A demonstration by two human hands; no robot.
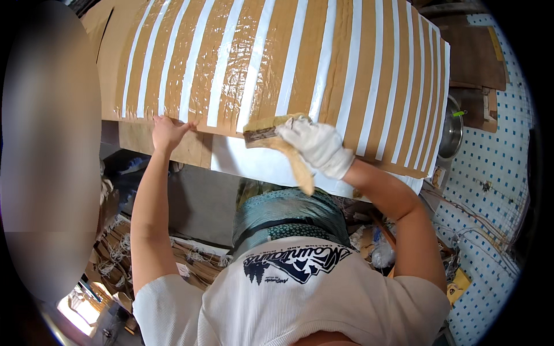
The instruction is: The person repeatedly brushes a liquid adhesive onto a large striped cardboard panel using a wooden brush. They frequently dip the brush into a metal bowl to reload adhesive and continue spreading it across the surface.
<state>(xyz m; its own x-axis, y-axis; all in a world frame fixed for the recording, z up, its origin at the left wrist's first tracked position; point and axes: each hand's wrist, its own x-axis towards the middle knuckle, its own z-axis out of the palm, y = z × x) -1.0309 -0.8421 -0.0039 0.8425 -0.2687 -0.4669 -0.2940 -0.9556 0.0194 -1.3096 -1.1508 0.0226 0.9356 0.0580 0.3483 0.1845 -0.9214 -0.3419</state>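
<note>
Brown paper sheets lie overlapped like a fan across the work surface, with white strips showing between brown bands. The left and middle bands look glossy and wet. My bare left hand rests on the near edge of the sheets, thumb spread away from the fingers, pressing there. In a white glove, my right hand grips a wide, flat brush with a curved wooden handle. The brush's yellowish bristle end lies against the near edge of the sheets, right of my left hand. The glove partly hides the brush.
A white sheet and a wooden board show below the near edge. At the right stands a metal bowl with a green item on its rim, above a blue-dotted tiled floor. Bundled brown paper lies lower left.
</note>
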